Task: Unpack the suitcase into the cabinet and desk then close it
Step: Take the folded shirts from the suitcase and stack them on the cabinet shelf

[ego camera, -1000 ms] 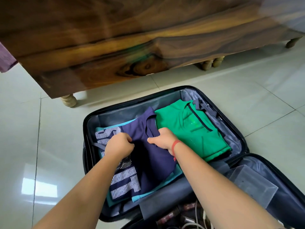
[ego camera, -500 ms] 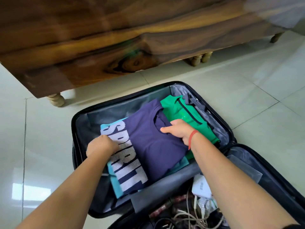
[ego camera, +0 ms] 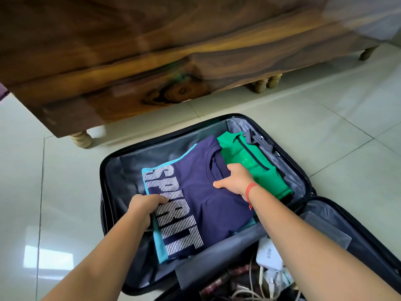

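A black suitcase (ego camera: 104, 170) lies open on the tiled floor. In its far half sits a folded navy shirt (ego camera: 204, 192) with white striped letters, stacked on a teal garment (ego camera: 159, 246). A folded green shirt (ego camera: 253, 168) lies to its right. My left hand (ego camera: 144, 206) grips the stack's left edge, fingers curled under it. My right hand (ego camera: 235, 179) grips the stack's right edge by the collar, thumb on top. The near half holds a white charger (ego camera: 268, 255), cables and small items, partly hidden by my right forearm.
A glossy dark wooden cabinet (ego camera: 152, 51) on turned pale legs (ego camera: 81, 139) stands just beyond the suitcase. Pale floor tiles (ego camera: 43, 192) surround the case on the left and right.
The navy shirt, bunched up a second ago, now lies flat with its lettering showing. Both hands have moved apart to the stack's left and right edges.
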